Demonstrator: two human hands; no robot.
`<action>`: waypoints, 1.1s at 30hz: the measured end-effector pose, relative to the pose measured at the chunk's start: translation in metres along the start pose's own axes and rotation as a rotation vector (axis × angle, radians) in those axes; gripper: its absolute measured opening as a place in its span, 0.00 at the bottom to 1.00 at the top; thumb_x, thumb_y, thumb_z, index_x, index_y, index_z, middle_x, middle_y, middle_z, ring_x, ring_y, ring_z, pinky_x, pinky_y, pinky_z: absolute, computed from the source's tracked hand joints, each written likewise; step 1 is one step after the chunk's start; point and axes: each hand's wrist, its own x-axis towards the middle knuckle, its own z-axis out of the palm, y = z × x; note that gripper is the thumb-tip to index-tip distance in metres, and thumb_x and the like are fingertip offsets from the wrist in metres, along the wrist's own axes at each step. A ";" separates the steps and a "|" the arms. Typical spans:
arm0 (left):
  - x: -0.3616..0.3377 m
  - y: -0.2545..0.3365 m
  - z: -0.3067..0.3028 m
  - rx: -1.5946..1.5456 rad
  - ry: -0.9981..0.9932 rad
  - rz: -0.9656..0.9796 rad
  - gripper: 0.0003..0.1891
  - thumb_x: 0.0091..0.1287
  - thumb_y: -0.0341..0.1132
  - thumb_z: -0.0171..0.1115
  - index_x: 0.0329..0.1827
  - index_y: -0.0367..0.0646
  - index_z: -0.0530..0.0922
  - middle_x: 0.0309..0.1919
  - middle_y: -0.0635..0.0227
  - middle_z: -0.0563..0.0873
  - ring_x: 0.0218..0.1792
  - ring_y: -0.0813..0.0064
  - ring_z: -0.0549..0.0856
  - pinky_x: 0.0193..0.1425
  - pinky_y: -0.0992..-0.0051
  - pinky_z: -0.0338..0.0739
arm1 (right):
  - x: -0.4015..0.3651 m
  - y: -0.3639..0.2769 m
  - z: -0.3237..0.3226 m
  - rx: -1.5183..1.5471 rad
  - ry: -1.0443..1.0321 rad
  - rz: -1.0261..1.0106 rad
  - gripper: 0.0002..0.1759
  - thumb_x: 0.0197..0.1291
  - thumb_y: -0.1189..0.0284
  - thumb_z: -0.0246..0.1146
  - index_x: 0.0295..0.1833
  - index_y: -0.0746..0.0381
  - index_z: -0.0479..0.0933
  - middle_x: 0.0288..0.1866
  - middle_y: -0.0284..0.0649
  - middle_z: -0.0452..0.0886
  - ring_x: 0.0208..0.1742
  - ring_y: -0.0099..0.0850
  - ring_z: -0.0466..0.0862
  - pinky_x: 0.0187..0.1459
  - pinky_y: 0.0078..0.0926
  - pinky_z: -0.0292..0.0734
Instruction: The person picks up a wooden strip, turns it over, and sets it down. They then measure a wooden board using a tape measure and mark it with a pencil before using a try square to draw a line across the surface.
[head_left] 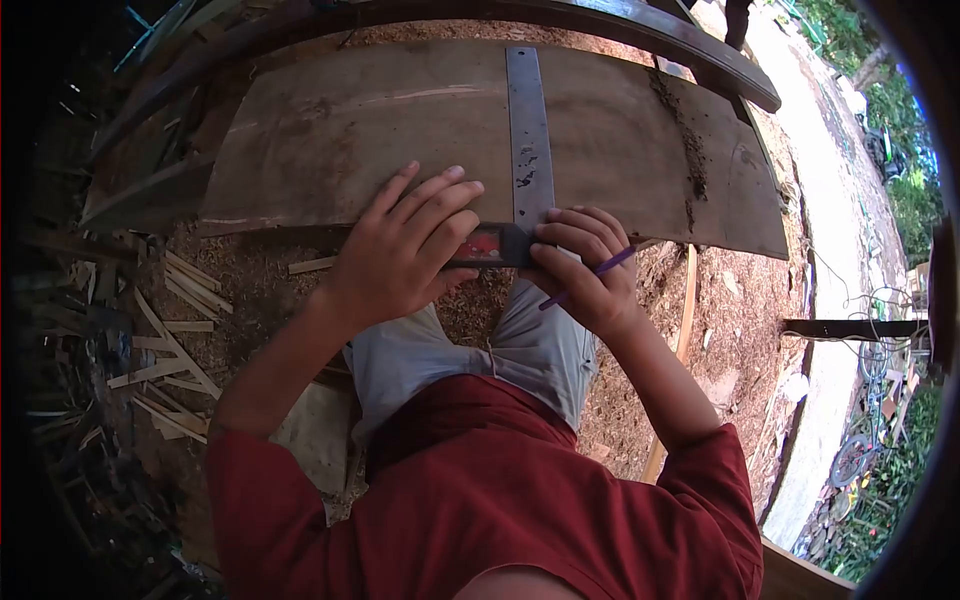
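Head view: looks down past a red shirt [480,490] and grey trousers [535,350] to two hands at the near edge of a wide board [340,130].
Left hand [400,250]: open and pressed flat, fingers spread over the board's near edge, thumb side bearing on the stock [487,246] of a try square [522,215].
Right hand [585,272]: curled shut round a purple pencil [615,262], fingertips against the foot of the blade [528,130], just right of the left hand's thumb.
Try square: the stock, with a red face, lies between the two hands along the board's edge; the metal blade runs straight away from the hands to the board's far edge.
Pencil: slants out of the right fist towards the right; which end is the point cannot be told.
Board: dark and weathered, with a rough bark seam well to the right of the right hand.
Beyond the board: a dark curved beam [700,62].
Left of the left forearm: pale wood offcuts [170,330] scattered on sawdust [740,330].
Right of the right forearm: a thin pale strip [685,320] on the sawdust.
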 end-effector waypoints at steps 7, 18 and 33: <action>-0.002 -0.010 0.003 0.033 0.073 0.084 0.29 0.74 0.55 0.72 0.67 0.44 0.78 0.76 0.58 0.81 0.80 0.51 0.78 0.85 0.42 0.70 | 0.002 -0.007 0.001 -0.039 0.007 0.022 0.23 0.55 0.67 0.84 0.55 0.58 0.86 0.57 0.39 0.90 0.63 0.44 0.92 0.66 0.50 0.86; -0.004 -0.011 0.007 0.025 0.185 0.147 0.23 0.70 0.50 0.76 0.62 0.50 0.83 0.70 0.62 0.85 0.74 0.53 0.83 0.80 0.44 0.77 | -0.003 -0.011 0.007 -0.063 0.060 0.022 0.23 0.55 0.68 0.85 0.54 0.58 0.85 0.56 0.39 0.90 0.63 0.44 0.91 0.64 0.50 0.86; 0.007 -0.018 0.001 0.100 0.216 0.182 0.17 0.66 0.38 0.73 0.59 0.59 0.89 0.60 0.70 0.91 0.64 0.61 0.91 0.66 0.57 0.87 | -0.005 -0.005 0.010 -0.046 0.066 0.021 0.23 0.55 0.66 0.85 0.55 0.57 0.86 0.56 0.39 0.90 0.62 0.44 0.92 0.65 0.50 0.85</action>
